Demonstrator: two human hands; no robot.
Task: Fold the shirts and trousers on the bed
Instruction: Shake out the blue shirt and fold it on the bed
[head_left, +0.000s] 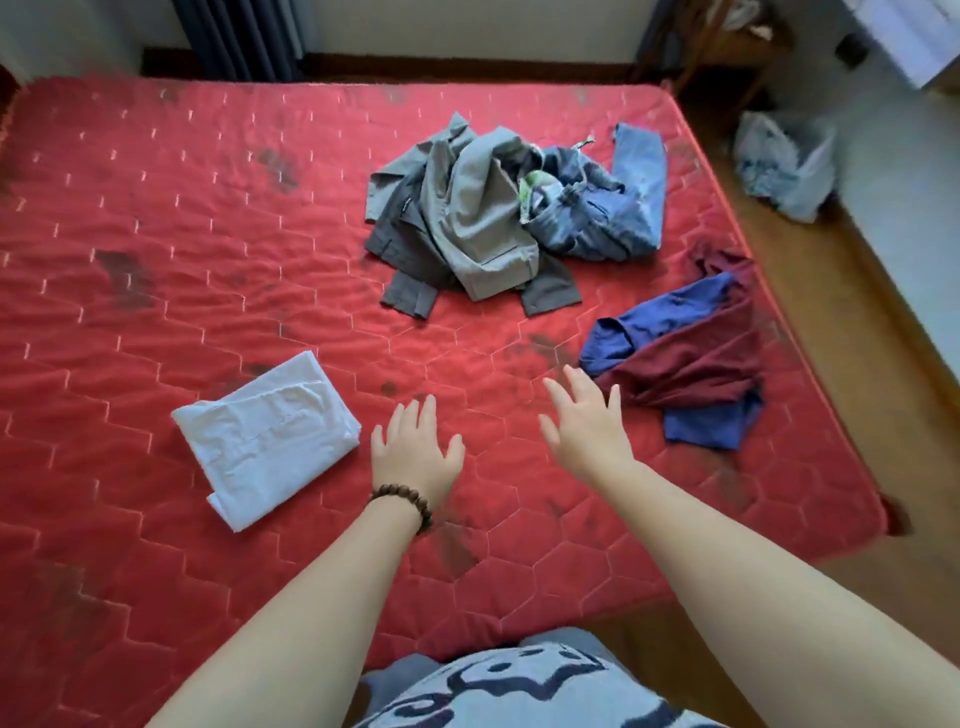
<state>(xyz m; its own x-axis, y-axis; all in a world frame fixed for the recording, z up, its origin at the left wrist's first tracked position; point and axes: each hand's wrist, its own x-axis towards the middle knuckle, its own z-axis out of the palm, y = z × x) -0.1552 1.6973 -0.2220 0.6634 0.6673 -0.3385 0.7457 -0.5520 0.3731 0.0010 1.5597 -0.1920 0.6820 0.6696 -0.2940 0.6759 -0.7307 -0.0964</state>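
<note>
Both grips released, fingers spread over the bed at lower centre: left hand, right hand. White folded shirt left of them. Grey and denim trousers heaped upper centre. Blue and maroon shirts crumpled at right, just beyond right fingertips.

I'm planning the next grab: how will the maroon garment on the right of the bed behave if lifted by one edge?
Probably floppy: the maroon garment lies crumpled in soft folds, so it should drape and unfold. It overlaps the blue garment, so it may drag that along. It looks thin, likely light. The right hand is nearest, open.
</note>
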